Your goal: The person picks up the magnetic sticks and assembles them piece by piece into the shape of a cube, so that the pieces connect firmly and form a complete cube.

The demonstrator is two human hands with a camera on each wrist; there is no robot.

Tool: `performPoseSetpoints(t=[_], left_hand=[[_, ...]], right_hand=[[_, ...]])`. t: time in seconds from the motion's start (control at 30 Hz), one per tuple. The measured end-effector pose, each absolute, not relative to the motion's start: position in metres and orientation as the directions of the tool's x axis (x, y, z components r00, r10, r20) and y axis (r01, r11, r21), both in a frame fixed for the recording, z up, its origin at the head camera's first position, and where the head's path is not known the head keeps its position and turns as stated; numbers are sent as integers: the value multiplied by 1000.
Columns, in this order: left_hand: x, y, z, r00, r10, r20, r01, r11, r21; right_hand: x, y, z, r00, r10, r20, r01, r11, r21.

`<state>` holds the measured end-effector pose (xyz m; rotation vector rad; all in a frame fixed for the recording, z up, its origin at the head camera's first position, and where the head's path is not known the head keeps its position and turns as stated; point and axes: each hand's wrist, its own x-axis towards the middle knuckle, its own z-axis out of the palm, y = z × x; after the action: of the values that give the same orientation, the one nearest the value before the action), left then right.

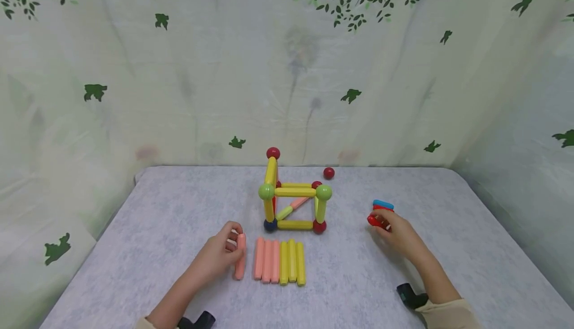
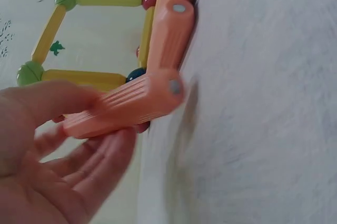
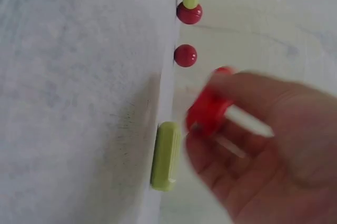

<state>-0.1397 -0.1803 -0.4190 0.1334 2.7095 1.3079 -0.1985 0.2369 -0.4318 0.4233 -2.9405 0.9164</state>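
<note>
My left hand pinches a pink magnetic stick between thumb and fingers, left of the row of sticks. In the left wrist view the stick tilts, its metal-tipped end facing the camera. My right hand holds a red stick on the right side of the table; in the right wrist view this red piece is blurred. Just beyond that hand lies a blue stick, with red showing beside it. A yellow-green stick lies on the table in the right wrist view.
A frame of yellow sticks joined by balls stands mid-table, one corner rising to a red ball. In front lie several pink sticks and three yellow sticks. A loose red ball sits near the back edge.
</note>
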Motion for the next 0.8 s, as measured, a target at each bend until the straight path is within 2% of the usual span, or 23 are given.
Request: performPoseSetpoints(t=[0.17, 0.3, 0.53, 0.67, 0.8], left_hand=[[-140, -186, -416, -990, 38, 132, 132, 534, 835], [-140, -188, -416, -975, 33, 219, 206, 497, 843], [-140, -189, -417, -957, 21, 289, 266, 458, 848], [-140, -190, -418, -950, 22, 312, 291, 429, 855], [-140, -189, -419, -933, 30, 359, 337, 427, 839]], right_hand=[[-188, 216, -421, -932, -292, 213, -358, 667, -653], [-181, 197, -414, -908, -324, 266, -415, 612, -673], [-172, 161, -399, -826, -444, 348, -561, 584, -586], [-175, 138, -398, -788, -511, 344, -612, 586, -532], [-182, 119, -404, -779, -539, 320, -624, 625, -469]])
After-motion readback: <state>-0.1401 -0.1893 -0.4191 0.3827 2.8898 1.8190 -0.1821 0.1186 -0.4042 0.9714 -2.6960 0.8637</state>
